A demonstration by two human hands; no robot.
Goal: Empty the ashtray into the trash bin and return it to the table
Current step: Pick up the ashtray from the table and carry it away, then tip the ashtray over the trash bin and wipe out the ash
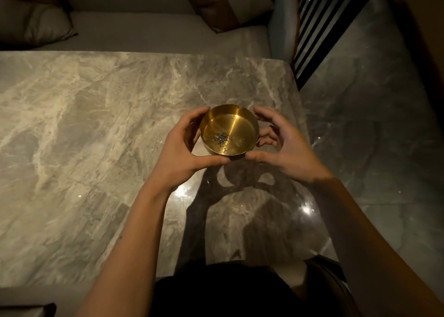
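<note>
The ashtray (pixel 229 130) is a round, gold-coloured metal bowl with no long axis. Its open mouth faces up and tips slightly toward the camera, so the whole inner floor is visible. One notch shows in the far rim. A small patch of grey ash (pixel 221 137) lies on the inner floor, toward the near-left side, with a few loose specks around it.

The ashtray sits over the marble table (pixel 96 124), in the right half of the tabletop and near its right edge. Whether its base touches the table or is raised just above it cannot be told; a shadow of hands and bowl falls on the tabletop on the near side.

The left hand (pixel 182 148) cups the left wall of the ashtray. Its fingers curl around the far-left rim and its thumb lies along the near side, under the bowl's edge. The right hand (pixel 283 143) cups the right wall in mirror fashion: fingers curved around the far-right side, thumb pointing left along the near edge. The two thumb tips nearly meet below the bowl. Both hands are curled around the ashtray, not spread flat. Both forearms are bare and reach forward from the bottom of the view.

A sofa (pixel 144 33) with cushions stands beyond the table's far edge. A glossy stone floor (pixel 372 124) lies to the right.
</note>
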